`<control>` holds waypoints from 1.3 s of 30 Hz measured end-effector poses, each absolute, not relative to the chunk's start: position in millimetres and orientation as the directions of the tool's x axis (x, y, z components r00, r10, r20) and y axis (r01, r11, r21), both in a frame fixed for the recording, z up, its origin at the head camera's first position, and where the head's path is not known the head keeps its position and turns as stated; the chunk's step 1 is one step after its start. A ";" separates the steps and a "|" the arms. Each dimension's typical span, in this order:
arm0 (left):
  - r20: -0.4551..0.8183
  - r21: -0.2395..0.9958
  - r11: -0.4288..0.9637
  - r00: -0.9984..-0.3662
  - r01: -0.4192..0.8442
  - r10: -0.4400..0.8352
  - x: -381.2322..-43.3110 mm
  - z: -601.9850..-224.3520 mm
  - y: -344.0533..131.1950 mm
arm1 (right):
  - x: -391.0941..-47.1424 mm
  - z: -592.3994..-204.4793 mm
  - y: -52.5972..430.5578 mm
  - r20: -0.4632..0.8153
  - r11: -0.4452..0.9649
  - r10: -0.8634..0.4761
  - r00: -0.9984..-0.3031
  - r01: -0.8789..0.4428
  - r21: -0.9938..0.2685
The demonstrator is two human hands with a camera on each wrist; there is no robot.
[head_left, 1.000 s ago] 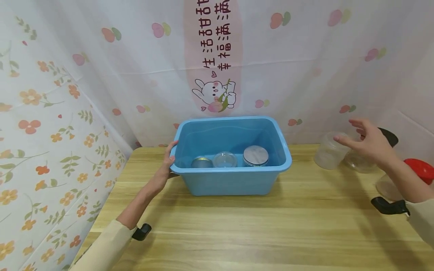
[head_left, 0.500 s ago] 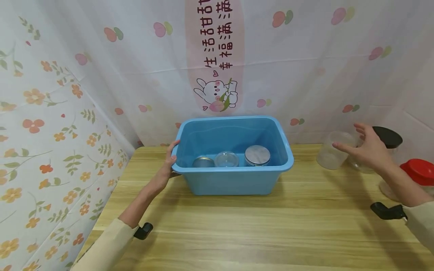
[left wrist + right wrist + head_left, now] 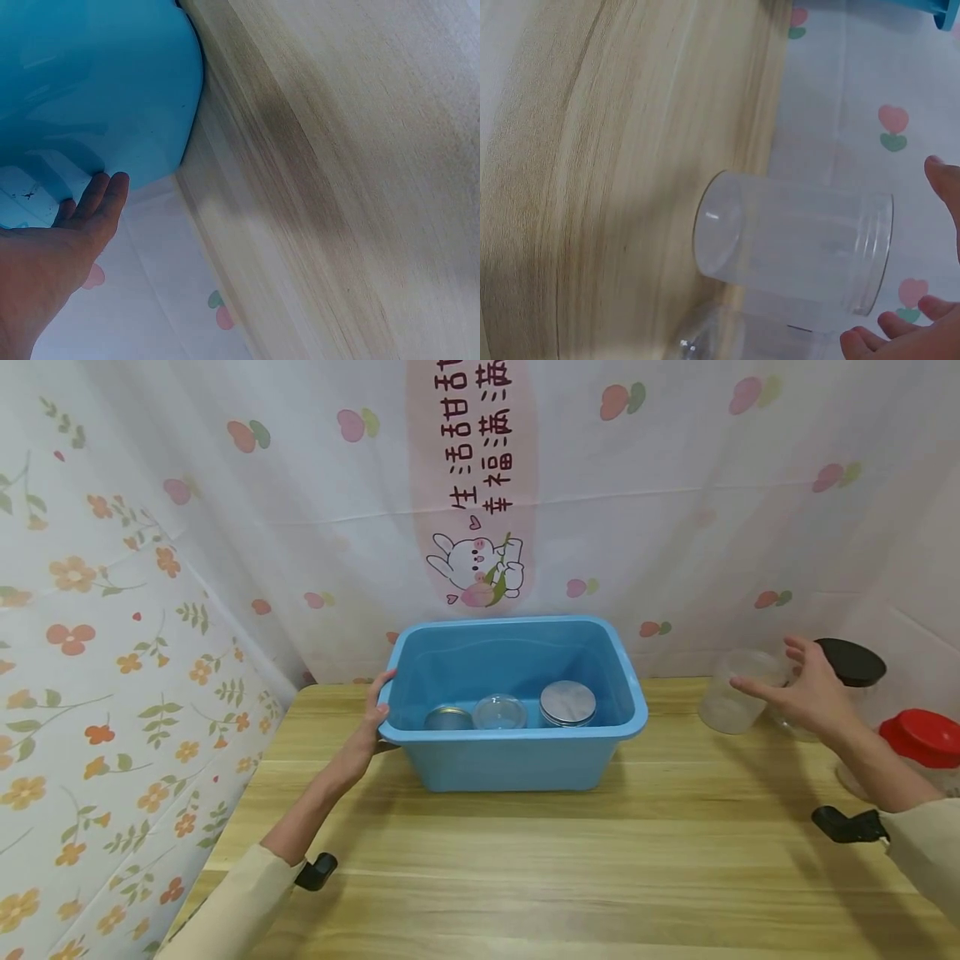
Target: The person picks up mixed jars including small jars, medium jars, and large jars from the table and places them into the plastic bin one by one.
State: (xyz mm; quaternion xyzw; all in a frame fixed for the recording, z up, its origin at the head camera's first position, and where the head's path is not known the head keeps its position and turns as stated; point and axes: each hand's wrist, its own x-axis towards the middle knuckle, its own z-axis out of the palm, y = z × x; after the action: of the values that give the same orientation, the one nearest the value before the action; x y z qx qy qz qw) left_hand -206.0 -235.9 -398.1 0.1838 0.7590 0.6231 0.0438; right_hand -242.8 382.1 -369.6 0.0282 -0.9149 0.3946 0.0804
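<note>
At the left end of the blue plastic tub [image 3: 510,764], my left hand [image 3: 369,718] grips the rim. In the left wrist view its fingers [image 3: 112,199] lie against the tub's outer wall, and the thumb is hidden. My right hand [image 3: 813,697] hovers beside the mouth of a lidless clear plastic jar [image 3: 795,236], thumb and fingers spread apart with nothing between them. Inside the tub stand a jar with a silver lid [image 3: 567,702], a clear round container [image 3: 499,712] and a low one with a gold-coloured rim [image 3: 448,719].
Behind the right hand is a jar with a black lid [image 3: 851,662]. A clear jar with a red lid [image 3: 922,739] stands near the right forearm. The wooden table [image 3: 525,868] ends at a printed curtain [image 3: 660,552] along the back.
My right hand has come down slightly, uncovering more of the black lid. The left hand stays on the tub's rim. The head view has shifted a little.
</note>
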 end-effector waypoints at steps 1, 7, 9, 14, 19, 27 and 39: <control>0.162 0.962 0.156 -0.929 0.224 0.333 -206.3 -398.1 -235.8 | -243.2 -370.3 382.5 0.166 0.681 0.012 -0.986 -0.113 -0.724; 0.163 0.960 0.167 -0.931 0.227 0.328 -206.2 -397.9 -235.1 | -246.3 -374.9 383.9 0.139 0.652 0.017 -0.990 -0.094 -0.753; 0.166 0.959 0.166 -0.929 0.230 0.330 -205.9 -397.6 -234.8 | -247.2 -376.6 384.3 0.126 0.648 0.023 -0.992 -0.081 -0.758; 0.169 0.959 0.161 -0.926 0.233 0.336 -205.6 -396.8 -234.4 | -248.1 -382.8 384.5 0.116 0.627 0.037 -0.993 -0.067 -0.776; 0.169 0.960 0.156 -0.927 0.231 0.334 -206.0 -397.1 -234.7 | -249.9 -389.2 384.4 0.102 0.594 0.047 -0.994 -0.055 -0.803; 0.179 0.961 0.143 -0.924 0.239 0.339 -206.5 -398.1 -235.5 | -255.2 -397.8 384.4 0.068 0.544 0.075 -0.995 -0.016 -0.839; 0.174 0.961 0.148 -0.926 0.234 0.336 -206.6 -398.5 -235.6 | -259.1 -418.6 382.7 0.177 0.452 0.054 -0.983 -0.134 -0.882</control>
State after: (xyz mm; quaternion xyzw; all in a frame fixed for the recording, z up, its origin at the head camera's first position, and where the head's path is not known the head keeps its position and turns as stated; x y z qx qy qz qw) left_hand -206.6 -235.6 -398.5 0.1883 0.7565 0.6250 0.0407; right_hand -259.1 382.7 -418.6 0.0236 -0.8473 0.5229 0.0900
